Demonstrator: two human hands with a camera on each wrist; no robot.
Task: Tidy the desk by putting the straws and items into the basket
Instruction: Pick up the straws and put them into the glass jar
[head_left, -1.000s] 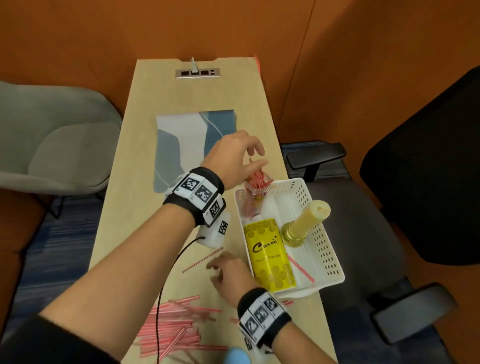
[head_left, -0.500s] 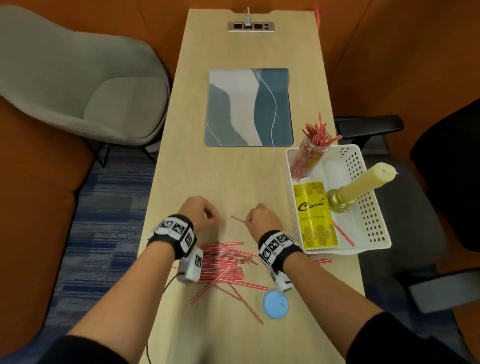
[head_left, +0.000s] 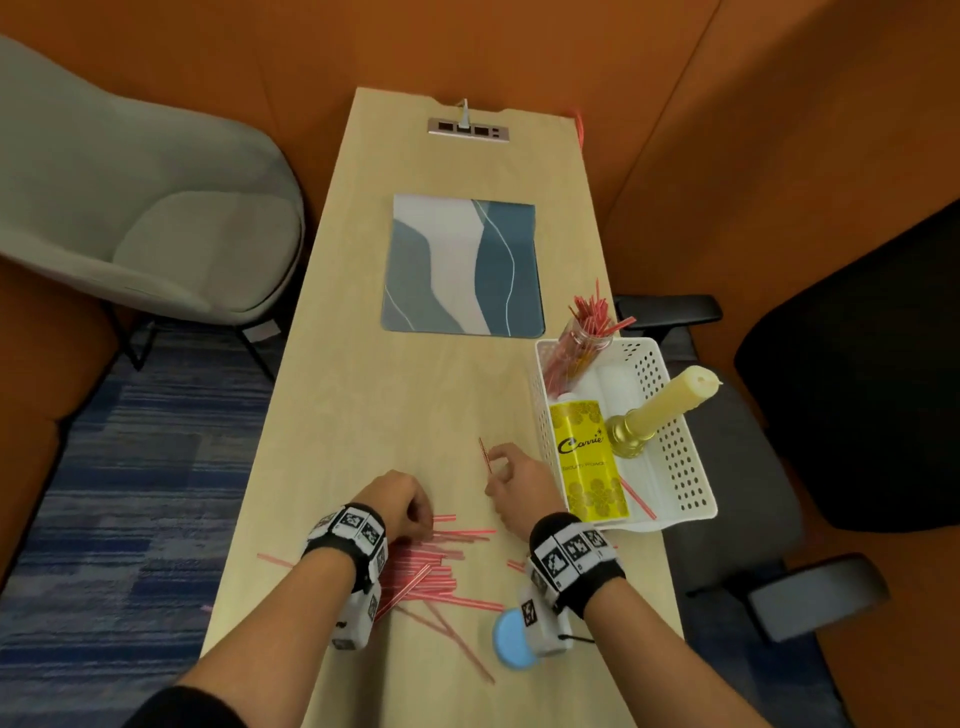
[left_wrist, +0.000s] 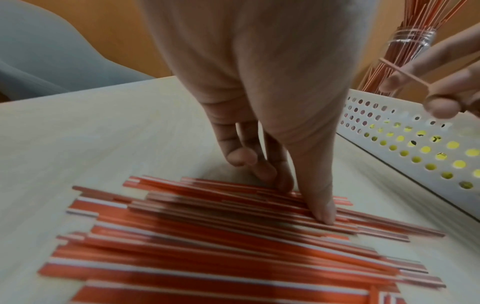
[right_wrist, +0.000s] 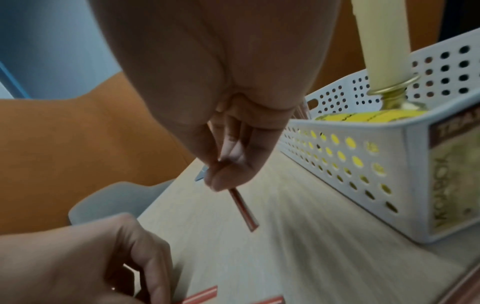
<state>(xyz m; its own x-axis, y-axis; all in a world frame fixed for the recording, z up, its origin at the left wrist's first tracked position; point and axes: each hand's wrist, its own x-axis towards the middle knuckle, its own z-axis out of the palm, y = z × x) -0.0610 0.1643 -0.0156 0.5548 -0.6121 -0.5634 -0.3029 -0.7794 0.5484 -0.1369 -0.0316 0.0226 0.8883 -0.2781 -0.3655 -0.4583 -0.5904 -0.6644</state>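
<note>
Straws (head_left: 426, 571) lie in a loose red-and-white heap near the bench's (head_left: 363, 405) near edge, mostly side by side, with a few strays angled toward the near edge. The left hand (head_left: 397, 501) rests on the heap's far side; its grip is narrow, fingertips (left_wrist: 322, 214) pressed down onto the top straws, and the pictures do not show whether any straw is pinched. The right hand (head_left: 519, 491) hovers just beside the heap, between it and the white basket (head_left: 680, 457), its grip closed on a single straw (head_left: 484, 454) held off the bench between thumb and fingers, one end pointing toward the far edge.

The basket sits at the bench's right edge, its perforated wall close to the right hand. Inside it stand a clear jar (head_left: 576, 348) stuffed with straws at the far end, a yellow box (head_left: 589, 462) lying flat along the left wall, and a cream candle (head_left: 670, 405) on a gold holder tilted toward the right. One straw lies on the basket floor beside the box.

A blue-and-white mat (head_left: 462, 265) lies flat toward the bench's far end, and a small blue disc (head_left: 511, 636) sits near the near edge under the right wrist.
</note>
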